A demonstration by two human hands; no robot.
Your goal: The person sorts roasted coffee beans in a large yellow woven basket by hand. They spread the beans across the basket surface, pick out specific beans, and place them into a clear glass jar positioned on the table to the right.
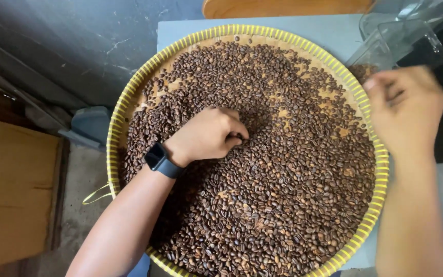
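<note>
- One round woven tray (121, 110) with a yellow rim, on a grey table (334, 36), holds countless roasted coffee beans (283, 195): light, hard, loose, likely best pinched singly.
- One clear plastic container (401, 43) stands at the tray's far right.
- Left hand (208, 136) curled, fingertips pinching beans mid-tray.
- Right hand (406, 110) blurred above the rim; grip unclear.
</note>
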